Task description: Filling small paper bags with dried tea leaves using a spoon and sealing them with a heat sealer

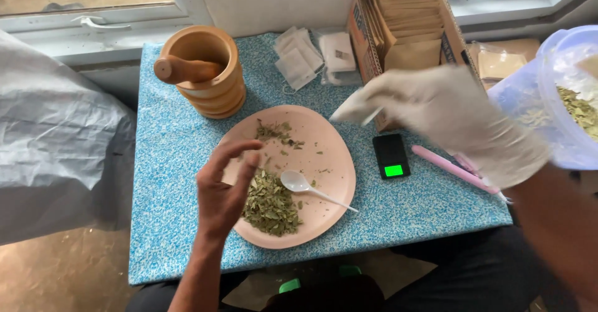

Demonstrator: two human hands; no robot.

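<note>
My bare left hand (pixel 225 190) hovers over the left side of a pink plate (pixel 330 144), its curled fingers spread just above a heap of dried green leaves (pixel 269 205). A white plastic spoon (pixel 305 186) lies on the plate beside the heap. More leaf crumbs (pixel 275 132) sit near the plate's far rim. My right hand (pixel 445 119) wears a white glove and is blurred, raised above the table to the right of the plate. Its fingertips pinch a thin white strip (pixel 372 116).
A wooden mortar (pixel 215 88) with its pestle (pixel 184 69) stands at the back left of the blue patterned cloth (pixel 168 162). Small white sachets (pixel 311 56) and a cardboard box of brown envelopes (pixel 405 25) are at the back. A small black scale (pixel 391 156), a pink pen (pixel 451 169) and a clear tub holding leaves (pixel 573 94) are on the right.
</note>
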